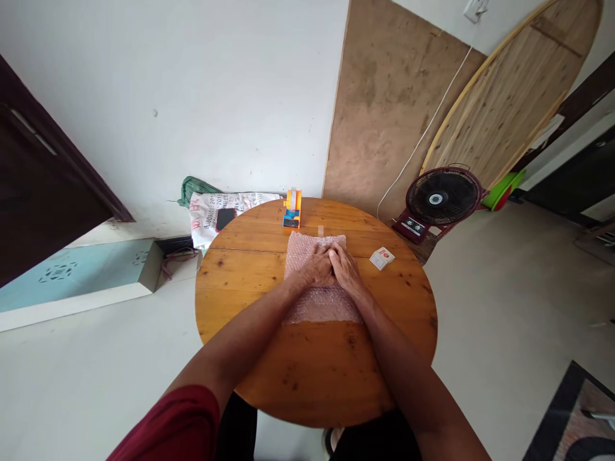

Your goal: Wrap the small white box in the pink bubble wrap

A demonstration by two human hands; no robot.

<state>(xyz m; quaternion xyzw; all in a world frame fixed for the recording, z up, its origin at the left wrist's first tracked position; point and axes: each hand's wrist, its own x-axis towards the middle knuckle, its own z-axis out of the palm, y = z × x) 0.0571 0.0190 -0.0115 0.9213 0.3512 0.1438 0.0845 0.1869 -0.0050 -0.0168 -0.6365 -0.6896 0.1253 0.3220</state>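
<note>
A sheet of pinkish, translucent bubble wrap [323,307] lies on the round wooden table [240,269]. My left hand [318,266] rests flat on its upper half, fingers stretched out. Beside it, my right hand [346,269] lies flat too, its fingertips touching and partly overlapping the left hand. Neither hand grips anything. Whether something lies inside or under the wrap is hidden. A short strip of clear tape [321,230] shows just past the wrap's far edge. An orange and blue tape dispenser [292,214] stands beyond its far left corner.
To the right of the wrap lies a small white packet [382,258] with red marks. A dark red fan [436,200] stands past the table's right edge. Behind the table's left edge are a printed white sack [202,218] and a dark flat object [225,219].
</note>
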